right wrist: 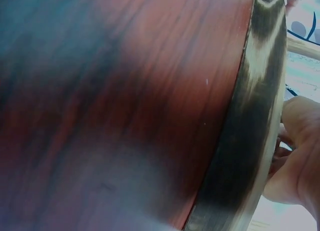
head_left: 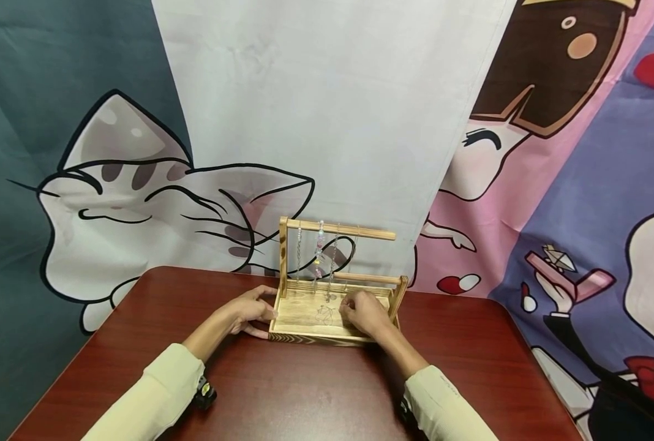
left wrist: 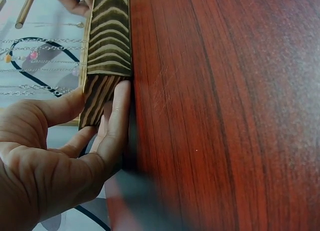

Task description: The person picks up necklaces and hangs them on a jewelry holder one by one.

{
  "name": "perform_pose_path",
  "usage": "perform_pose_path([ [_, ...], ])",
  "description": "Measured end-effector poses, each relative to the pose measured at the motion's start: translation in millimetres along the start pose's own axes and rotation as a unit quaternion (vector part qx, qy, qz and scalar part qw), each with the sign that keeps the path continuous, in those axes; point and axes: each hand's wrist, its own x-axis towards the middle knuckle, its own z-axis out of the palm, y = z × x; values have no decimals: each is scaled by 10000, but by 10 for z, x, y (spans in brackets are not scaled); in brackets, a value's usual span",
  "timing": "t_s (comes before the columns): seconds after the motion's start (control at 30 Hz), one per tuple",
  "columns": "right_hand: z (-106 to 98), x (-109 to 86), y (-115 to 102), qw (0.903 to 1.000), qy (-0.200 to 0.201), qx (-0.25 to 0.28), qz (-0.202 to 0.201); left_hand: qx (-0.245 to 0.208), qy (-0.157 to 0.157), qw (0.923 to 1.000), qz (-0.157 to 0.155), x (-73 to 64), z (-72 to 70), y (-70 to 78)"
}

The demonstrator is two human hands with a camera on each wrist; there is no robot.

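Observation:
A wooden jewelry stand with a shallow tray base stands on the table. My left hand grips its left end, thumb on the rim and fingers against the end wall. My right hand reaches down into the right part of the tray with fingers curled; its fingertips are hidden, and I cannot tell whether they pinch anything. Thin chains lie on the tray floor just left of it. From the upper bar hang a colourful beaded strand and several fine chains.
A shorter, lower bar runs to the right post. The reddish-brown table extends toward me and to both sides. A printed cloth with cartoon figures hangs right behind the table.

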Motion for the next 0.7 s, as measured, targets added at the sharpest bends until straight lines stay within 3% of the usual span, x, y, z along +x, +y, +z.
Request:
perform_pose_path([
  [0.13,328,199,326,9984,268,-28,-489,-45,22,10000,-39,12,-6,-5],
  [0.3,599,351,579,9931,454,-689,-838,-60,15,10000,-32,6,-2,-1],
  [0.47,587,347,500,9895,-11,-1288,-653,-97,51,9999,-45,-2,7,-14],
  [0.7,355,223,176,9854,-814,-1399,-523,-122,30,9999,-58,13,-16,-1],
])
